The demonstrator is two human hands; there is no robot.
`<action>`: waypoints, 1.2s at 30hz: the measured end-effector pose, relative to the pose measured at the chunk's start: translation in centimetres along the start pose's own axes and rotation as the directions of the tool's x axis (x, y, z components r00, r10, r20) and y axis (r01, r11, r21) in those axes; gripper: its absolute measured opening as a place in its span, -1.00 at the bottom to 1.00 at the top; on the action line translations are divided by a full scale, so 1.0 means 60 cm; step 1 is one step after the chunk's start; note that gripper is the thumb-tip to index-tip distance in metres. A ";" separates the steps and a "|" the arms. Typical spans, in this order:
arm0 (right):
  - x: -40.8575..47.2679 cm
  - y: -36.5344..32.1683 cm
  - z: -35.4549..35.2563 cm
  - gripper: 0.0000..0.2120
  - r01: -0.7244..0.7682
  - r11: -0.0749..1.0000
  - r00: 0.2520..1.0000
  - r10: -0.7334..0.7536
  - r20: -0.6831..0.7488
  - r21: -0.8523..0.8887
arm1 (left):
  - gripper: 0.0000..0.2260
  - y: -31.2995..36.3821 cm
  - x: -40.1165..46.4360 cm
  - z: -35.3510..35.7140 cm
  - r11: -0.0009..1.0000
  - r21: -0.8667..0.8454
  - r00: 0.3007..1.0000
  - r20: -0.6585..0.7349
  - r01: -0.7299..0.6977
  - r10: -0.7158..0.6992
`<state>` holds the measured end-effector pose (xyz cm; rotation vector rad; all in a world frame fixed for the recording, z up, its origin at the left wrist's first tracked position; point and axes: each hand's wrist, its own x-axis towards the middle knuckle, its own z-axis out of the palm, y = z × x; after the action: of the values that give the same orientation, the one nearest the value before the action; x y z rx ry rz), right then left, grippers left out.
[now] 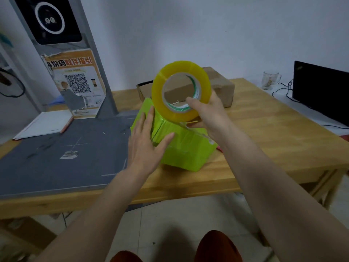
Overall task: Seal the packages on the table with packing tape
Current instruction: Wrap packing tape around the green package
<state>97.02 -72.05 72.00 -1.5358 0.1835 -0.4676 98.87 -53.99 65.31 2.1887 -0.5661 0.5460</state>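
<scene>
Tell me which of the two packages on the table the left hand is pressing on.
The bright green package, nearest the table's front edge: the left hand lies flat on it. The brown cardboard box sits behind it, untouched.

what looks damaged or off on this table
The orange QR-code poster on the grey stand is torn: its top edge is ragged and a lower-left patch is ripped away, baring grey metal. The packages look intact.

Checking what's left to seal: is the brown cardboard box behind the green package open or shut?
Cannot tell for sure. The brown box shows a dark gap at its left end, but the tape roll hides most of it.
</scene>
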 end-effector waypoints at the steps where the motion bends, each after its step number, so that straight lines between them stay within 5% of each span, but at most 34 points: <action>1: 0.000 0.006 0.007 -0.45 0.011 1.000 1.000 -0.011 0.007 -0.026 | -0.21 -0.006 -0.013 0.008 0.999 -0.026 1.000 -0.006 0.020 -0.020; 7: -0.028 0.042 0.041 -0.50 0.175 0.920 0.984 -0.147 0.105 -0.350 | -0.04 -0.035 -0.077 0.039 0.995 -0.087 0.998 -0.009 0.058 -0.059; 11: -0.057 0.078 0.062 -0.81 0.125 0.886 0.986 -0.159 -0.040 -0.447 | -0.16 -0.048 -0.057 0.027 0.972 -0.223 0.995 -0.043 0.080 -0.092; 16: -0.076 0.097 0.056 -0.55 0.033 0.714 0.986 -0.139 -0.095 -0.699 | -0.24 -0.067 -0.037 0.016 0.984 -0.177 0.999 0.017 0.031 -0.029; 19: -0.076 0.090 0.050 -0.60 0.040 0.750 0.992 -0.110 -0.064 -0.660 | -0.27 -0.066 -0.038 0.015 0.995 -0.097 0.999 0.005 -0.031 0.032; 24: -0.027 0.066 -0.012 -0.66 0.133 0.892 0.979 -0.051 0.196 -0.432 | -0.38 -0.031 -0.065 0.027 0.964 0.200 0.982 -0.042 -0.173 0.185; 27: -0.006 0.060 -0.036 -0.68 0.103 0.946 0.958 -0.011 0.287 -0.308 | -0.40 -0.001 -0.059 0.036 0.957 0.221 0.981 -0.009 -0.187 0.194; 32: 0.016 0.074 -0.044 -0.67 0.090 0.960 0.962 -0.014 0.273 -0.266 | -0.41 0.016 -0.036 0.045 0.960 0.148 0.972 0.013 -0.236 0.237; 36: 0.028 0.073 -0.047 -0.88 0.146 0.966 0.980 -0.112 0.167 -0.212 | -0.55 0.026 -0.022 0.042 0.975 0.102 0.980 0.000 -0.196 0.197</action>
<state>98.17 -75.41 67.85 -1.8049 0.0151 -0.4402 97.42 -56.59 63.98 2.2371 -0.7700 0.7044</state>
